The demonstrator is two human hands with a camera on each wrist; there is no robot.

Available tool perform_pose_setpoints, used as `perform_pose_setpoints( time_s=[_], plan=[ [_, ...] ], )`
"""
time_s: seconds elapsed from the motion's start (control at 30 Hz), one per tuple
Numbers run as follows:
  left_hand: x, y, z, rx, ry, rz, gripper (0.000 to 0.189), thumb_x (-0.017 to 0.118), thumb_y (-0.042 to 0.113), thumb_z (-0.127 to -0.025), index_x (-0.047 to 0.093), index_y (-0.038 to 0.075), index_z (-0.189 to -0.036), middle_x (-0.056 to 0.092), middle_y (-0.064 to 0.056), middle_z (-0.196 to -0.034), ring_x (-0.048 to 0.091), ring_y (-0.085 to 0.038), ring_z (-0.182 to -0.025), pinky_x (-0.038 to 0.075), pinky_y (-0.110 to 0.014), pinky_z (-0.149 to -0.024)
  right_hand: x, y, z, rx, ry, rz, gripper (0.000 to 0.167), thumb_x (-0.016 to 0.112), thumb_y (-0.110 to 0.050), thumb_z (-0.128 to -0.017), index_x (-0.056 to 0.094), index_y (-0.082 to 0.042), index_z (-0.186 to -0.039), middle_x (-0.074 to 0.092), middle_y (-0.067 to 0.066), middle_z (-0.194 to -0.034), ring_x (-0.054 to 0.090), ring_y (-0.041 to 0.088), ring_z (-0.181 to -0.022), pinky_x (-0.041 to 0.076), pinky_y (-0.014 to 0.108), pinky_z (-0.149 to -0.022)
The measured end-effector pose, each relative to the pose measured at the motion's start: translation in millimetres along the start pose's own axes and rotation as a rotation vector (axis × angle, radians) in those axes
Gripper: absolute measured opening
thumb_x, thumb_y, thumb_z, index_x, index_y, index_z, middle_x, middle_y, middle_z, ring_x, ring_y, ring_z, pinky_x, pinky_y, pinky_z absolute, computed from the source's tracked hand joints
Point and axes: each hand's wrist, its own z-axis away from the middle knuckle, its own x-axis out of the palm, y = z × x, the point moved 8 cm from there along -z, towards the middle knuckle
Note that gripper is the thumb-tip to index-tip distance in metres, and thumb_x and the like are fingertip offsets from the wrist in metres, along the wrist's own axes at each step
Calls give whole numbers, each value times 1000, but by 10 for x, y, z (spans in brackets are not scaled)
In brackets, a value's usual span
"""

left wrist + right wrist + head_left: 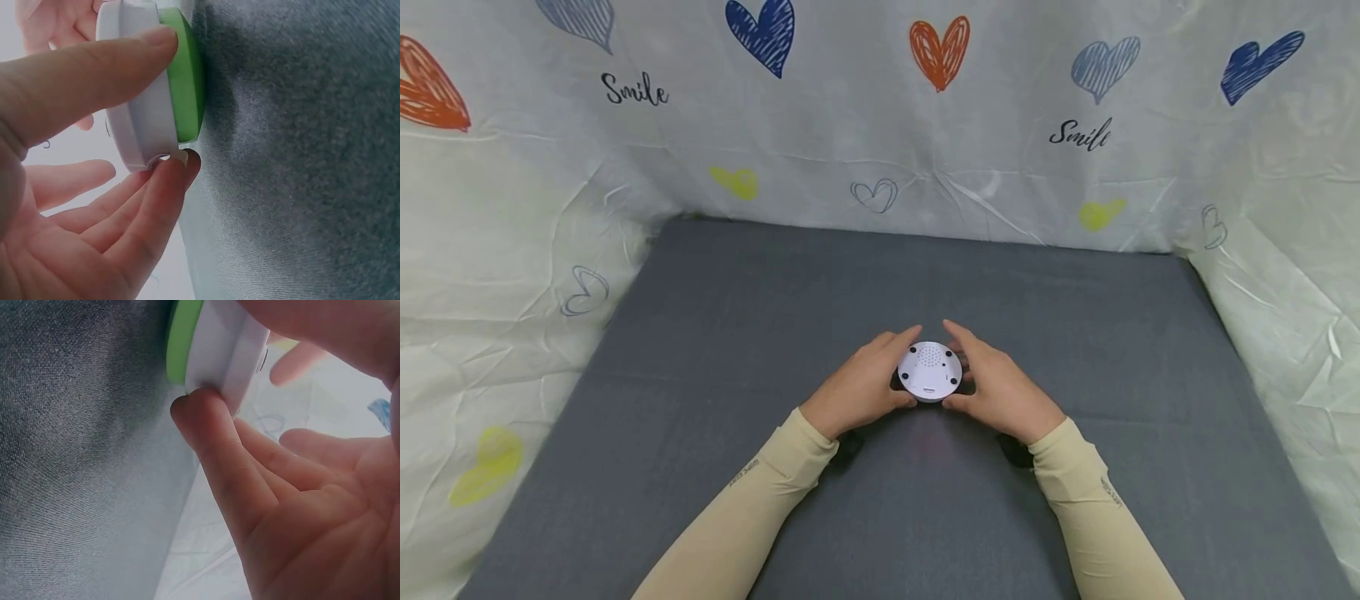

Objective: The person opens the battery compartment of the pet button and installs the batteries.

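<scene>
A small round buzzer [929,371] with a white body sits in the middle of the table. Its face with speaker holes and black dots like rubber feet points up. Under the white body, the left wrist view shows a green dome [186,81] facing the cloth. My left hand [867,382] holds the buzzer from the left, thumb on the near side and fingertips on the far side. From the right, my right hand [1002,390] grips the white rim [215,353] between thumb and fingers. Index fingers of both hands stretch away from the rim.
Dark grey cloth [760,317] covers the table. A white curtain [820,117] printed with hearts and the word Smile hangs behind it and along both sides. Beige sleeves [760,500] cover both forearms.
</scene>
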Motion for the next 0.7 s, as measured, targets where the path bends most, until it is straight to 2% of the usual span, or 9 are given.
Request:
perform_pose_setpoints(
  time_s=[0.07,0.23,0.43,0.53,0.6,0.7],
  plan=[
    [-11,-1,3,-3,3,15,96,93,19,-88,40,9,-168,59,-16,-155,63,-30,-138,55,-46,-111,-14,-6,6,-7,5,-9,106,91,-11,-88,26,-13,-172,61,15,-154,75,26,-116,62,44,-98],
    [-46,-13,18,-12,3,91,86,86,27,-95,42,8,-167,62,-14,-152,67,-22,-123,58,-41,-102,-59,4,21,-29,31,-43,98,87,-14,-93,28,-8,-171,62,18,-152,75,29,-121,61,45,-101],
    [-75,-8,29,13,27,144,75,67,45,-107,43,4,-165,69,-12,-132,65,-19,-104,56,-38,-89,-142,12,46,-48,69,-93,78,75,-22,-104,34,-7,-168,66,20,-148,75,30,-123,62,47,-102],
    [-70,-28,24,-3,39,190,74,57,52,-111,43,4,-164,69,-9,-125,64,-17,-99,55,-37,-86,-174,30,56,-25,88,-121,71,70,-33,-108,38,-9,-166,69,19,-143,76,29,-121,62,49,-100],
    [-65,-37,19,-10,45,230,70,52,57,-111,49,6,-161,70,-6,-119,64,-16,-96,54,-37,-84,-187,52,55,6,105,-137,68,67,-41,-109,43,-9,-164,74,16,-137,77,28,-118,62,50,-99],
    [-52,-27,14,-7,39,280,67,56,60,-109,54,11,-154,70,-2,-111,65,-15,-90,55,-35,-80,-189,95,43,62,131,-160,66,61,-49,-110,48,-10,-161,78,12,-128,79,25,-111,62,52,-97]
  ],
)
